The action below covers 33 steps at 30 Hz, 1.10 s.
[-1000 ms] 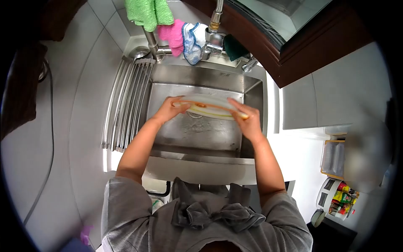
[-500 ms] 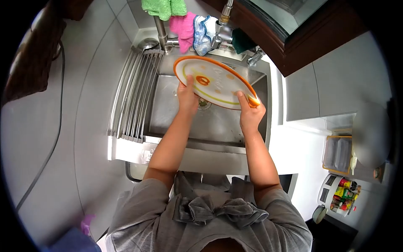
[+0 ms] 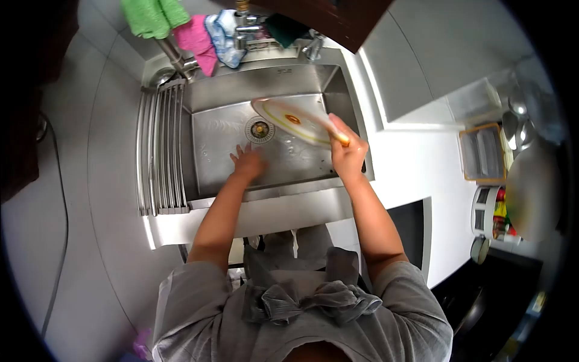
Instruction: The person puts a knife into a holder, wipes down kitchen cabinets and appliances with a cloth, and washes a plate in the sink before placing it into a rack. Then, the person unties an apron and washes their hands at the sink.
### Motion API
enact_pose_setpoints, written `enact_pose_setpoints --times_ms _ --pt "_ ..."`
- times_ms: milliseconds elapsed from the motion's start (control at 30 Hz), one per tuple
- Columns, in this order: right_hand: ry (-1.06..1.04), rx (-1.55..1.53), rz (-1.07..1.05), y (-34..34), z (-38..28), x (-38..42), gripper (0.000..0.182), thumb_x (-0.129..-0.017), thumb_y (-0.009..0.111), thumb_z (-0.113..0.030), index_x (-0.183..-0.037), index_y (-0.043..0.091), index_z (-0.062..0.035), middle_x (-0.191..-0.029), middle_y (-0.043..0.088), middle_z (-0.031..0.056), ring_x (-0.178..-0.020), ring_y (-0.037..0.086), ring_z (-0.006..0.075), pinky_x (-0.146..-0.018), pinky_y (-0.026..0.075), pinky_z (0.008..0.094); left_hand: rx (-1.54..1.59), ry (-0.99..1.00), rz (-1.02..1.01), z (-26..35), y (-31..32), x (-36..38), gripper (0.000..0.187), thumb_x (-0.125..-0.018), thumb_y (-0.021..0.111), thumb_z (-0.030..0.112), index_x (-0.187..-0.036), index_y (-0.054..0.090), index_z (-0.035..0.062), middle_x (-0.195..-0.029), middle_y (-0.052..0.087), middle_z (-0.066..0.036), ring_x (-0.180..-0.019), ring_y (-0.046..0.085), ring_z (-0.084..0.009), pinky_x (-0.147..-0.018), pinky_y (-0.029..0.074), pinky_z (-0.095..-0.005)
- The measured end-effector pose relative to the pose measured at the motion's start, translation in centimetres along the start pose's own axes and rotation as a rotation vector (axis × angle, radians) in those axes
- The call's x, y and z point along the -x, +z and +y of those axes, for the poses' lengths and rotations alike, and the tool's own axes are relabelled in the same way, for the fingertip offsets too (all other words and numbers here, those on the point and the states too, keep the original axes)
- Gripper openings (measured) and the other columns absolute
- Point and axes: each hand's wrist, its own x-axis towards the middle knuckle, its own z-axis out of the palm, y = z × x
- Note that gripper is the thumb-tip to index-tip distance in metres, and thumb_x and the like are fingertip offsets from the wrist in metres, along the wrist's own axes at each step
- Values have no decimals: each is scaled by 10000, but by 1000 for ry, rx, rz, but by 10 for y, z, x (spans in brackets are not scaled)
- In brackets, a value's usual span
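Observation:
In my right hand (image 3: 348, 146) is an oval plate (image 3: 294, 119) with an orange rim and a yellow-green ring, gripped at its right end. It hangs tilted over the sink (image 3: 226, 166) and is blurred by motion. My left hand (image 3: 248, 163) is off the plate, with its fingers spread, low over the left part of the basin. Just beyond those fingers lies the drain strainer (image 3: 260, 130). Water drops wet the basin floor.
A roll-up drying rack (image 3: 161, 148) covers the sink's left side. Behind stand the faucet (image 3: 241, 27) and hanging green (image 3: 154, 17), pink (image 3: 198, 42) and blue-white cloths (image 3: 225, 39). On the right counter are a clear container (image 3: 482, 152) and a white condiment rack (image 3: 484, 211).
My left hand has let go of the plate and moved down toward the basin. The plate is now in my right hand alone. The camera view has shifted to the right.

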Motion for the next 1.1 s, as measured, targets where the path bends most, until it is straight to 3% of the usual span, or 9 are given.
enact_pose_setpoints --times_ms 100,233,400,533,600,667,767,900,1100 --pt "734 -355 196 -16 4 15 185 -754 593 -30 -908 562 67 -790 600 74 -691 565 135 -630 449 243 144 -49 8 18 -7 8 607 -730 576 438 -1240 399 160 -1378 200 -152 -1265 139 -396 -992 118 -566" --pt "1228 -789 381 -49 15 35 261 -734 580 -1 -979 491 24 -851 561 115 -742 564 177 -578 459 276 224 119 194 28 -5 8 600 -772 523 476 -1238 396 120 -1325 313 -142 -1238 261 -320 -995 186 -508" --pt "1480 -1045 514 -98 12 102 236 -706 581 -40 -915 473 -66 -750 479 56 -599 468 144 -455 376 265 1593 267 -169 110 -28 85 636 -860 355 503 -1283 286 33 -1287 356 -104 -1137 406 -236 -945 336 -402" --pt "1343 -987 665 -185 -25 170 210 -708 579 -9 -903 506 -41 -730 500 41 -581 464 128 -473 382 257 1293 598 -134 183 2 127 573 -901 279 450 -1311 247 50 -1309 333 -103 -1203 324 -199 -982 279 -332" --pt "1272 -1003 713 -242 -38 218 227 -723 591 -15 -943 533 -31 -733 529 30 -578 479 125 -511 412 241 710 439 316 193 29 111 578 -909 279 413 -1301 242 -10 -1340 273 -168 -1226 286 -266 -1009 220 -334" --pt "1190 -986 865 -298 -55 278 239 -724 580 -7 -958 530 -11 -789 557 57 -645 524 137 -564 438 255 429 674 614 220 56 120 485 -903 372 308 -1252 325 -26 -1335 255 -202 -1221 280 -327 -1007 219 -365" --pt "1071 -896 994 -365 -80 380 277 -729 568 -3 -1000 518 24 -893 588 100 -770 583 168 -669 474 283 158 1020 620 290 110 187 390 -881 434 225 -1181 417 -23 -1274 343 -211 -1189 320 -340 -999 229 -380" --pt "1154 -705 1325 -426 -135 511 314 -723 557 22 -1028 486 53 -927 569 123 -805 577 194 -679 478 290 79 1256 -160 371 232 273 238 -805 521 125 -1019 552 25 -994 562 -188 -937 538 -326 -831 408 -364" --pt "1123 -518 1921 -445 -212 651 360 -716 548 60 -1066 463 47 -972 561 132 -845 570 217 -734 470 305 -122 1230 -822 440 462 318 456 -763 577 194 -1169 452 28 -1121 524 -148 -998 516 -293 -842 404 -338"
